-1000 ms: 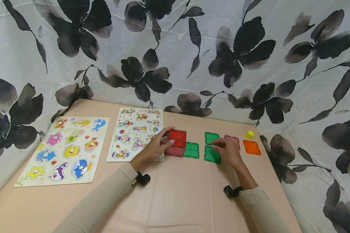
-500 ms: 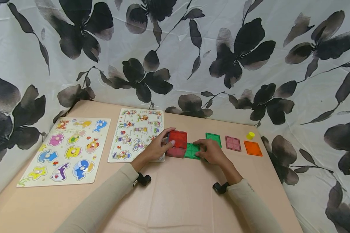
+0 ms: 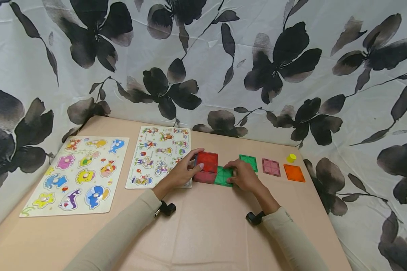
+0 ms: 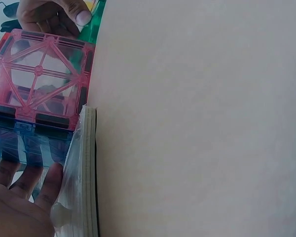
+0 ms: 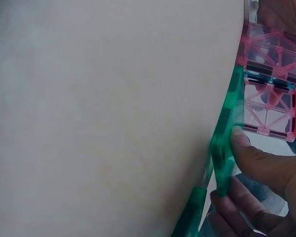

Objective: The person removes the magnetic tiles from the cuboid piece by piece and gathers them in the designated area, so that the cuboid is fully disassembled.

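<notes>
My left hand (image 3: 179,171) holds the left side of a box built of magnetic tiles (image 3: 206,165), red on top and pink in front. In the left wrist view, my left fingertips press its blue side tile (image 4: 32,145). A green tile (image 3: 221,176) lies against the box's right side. My right hand (image 3: 245,176) pinches a second green tile (image 5: 223,170) between thumb and fingers, tilted at the outer edge of the first. Whether these two green tiles are joined I cannot tell.
Another green tile (image 3: 248,162), a pink tile (image 3: 271,167), an orange tile (image 3: 294,172) and a small yellow cylinder (image 3: 291,157) are to the right. Two picture peg boards lie at left: sea animals (image 3: 76,177) and small figures (image 3: 159,156). A floral cloth (image 3: 224,75) hangs behind.
My right hand picked up the nearer green tile on the right and carried it left to the green tile beside the box. My left hand has stayed on the box.
</notes>
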`<state>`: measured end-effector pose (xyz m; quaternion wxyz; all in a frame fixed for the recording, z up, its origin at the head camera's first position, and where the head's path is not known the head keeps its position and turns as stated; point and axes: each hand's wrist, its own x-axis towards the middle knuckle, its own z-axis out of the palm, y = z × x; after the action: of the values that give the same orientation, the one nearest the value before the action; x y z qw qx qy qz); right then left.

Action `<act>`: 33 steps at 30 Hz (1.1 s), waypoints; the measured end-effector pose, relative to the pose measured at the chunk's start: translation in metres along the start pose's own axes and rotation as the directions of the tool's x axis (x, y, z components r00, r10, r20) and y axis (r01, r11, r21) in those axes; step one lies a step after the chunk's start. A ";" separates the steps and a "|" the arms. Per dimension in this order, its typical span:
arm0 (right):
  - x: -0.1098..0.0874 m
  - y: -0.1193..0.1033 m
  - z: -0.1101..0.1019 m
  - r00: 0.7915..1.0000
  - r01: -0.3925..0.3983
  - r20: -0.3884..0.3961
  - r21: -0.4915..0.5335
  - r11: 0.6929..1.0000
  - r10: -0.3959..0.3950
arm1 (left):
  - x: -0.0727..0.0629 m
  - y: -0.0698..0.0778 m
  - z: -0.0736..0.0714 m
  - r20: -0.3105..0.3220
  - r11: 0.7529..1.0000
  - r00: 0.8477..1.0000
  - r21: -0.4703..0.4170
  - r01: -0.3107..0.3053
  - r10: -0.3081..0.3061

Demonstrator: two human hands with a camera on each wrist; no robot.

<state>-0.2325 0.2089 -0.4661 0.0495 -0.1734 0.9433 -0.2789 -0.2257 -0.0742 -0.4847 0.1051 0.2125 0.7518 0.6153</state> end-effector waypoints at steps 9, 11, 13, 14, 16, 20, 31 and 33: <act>-0.008 0.003 -0.013 0.999 -0.040 0.010 0.074 0.996 0.039 | 0.001 -0.002 0.000 -0.008 1.000 1.000 -0.001 0.009 -0.009; -0.011 0.004 -0.016 0.999 -0.037 0.037 0.089 0.995 0.034 | 0.001 -0.003 0.000 -0.011 1.000 1.000 0.005 0.010 -0.010; -0.014 0.005 -0.020 0.998 -0.032 0.060 0.109 0.993 0.025 | 0.001 -0.002 0.000 -0.011 1.000 1.000 0.005 0.009 -0.009; -0.015 0.006 -0.021 0.997 -0.029 0.069 0.120 0.992 0.021 | 0.001 -0.002 0.000 -0.010 1.000 1.000 0.003 0.009 -0.009; -0.018 0.008 -0.025 0.996 -0.033 0.086 0.143 0.989 0.020 | 0.001 -0.001 0.000 -0.009 1.000 1.000 0.000 0.008 -0.008; -0.024 0.015 -0.029 0.994 -0.049 0.103 0.186 0.981 0.031 | -0.001 0.000 0.000 -0.009 1.000 1.000 -0.001 0.016 -0.016; -0.053 0.044 -0.042 0.978 -0.206 0.033 0.365 0.908 0.208 | 0.000 -0.002 0.001 -0.009 0.999 0.999 -0.002 0.040 -0.040; -0.059 0.050 -0.046 0.967 -0.241 0.018 0.398 0.885 0.256 | 0.000 -0.001 0.000 -0.009 0.999 0.999 -0.004 0.046 -0.046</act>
<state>-0.2008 0.2927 -0.4544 0.1023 -0.0326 0.8820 -0.4588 -0.2255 -0.0741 -0.4859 0.1161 0.1921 0.7558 0.6152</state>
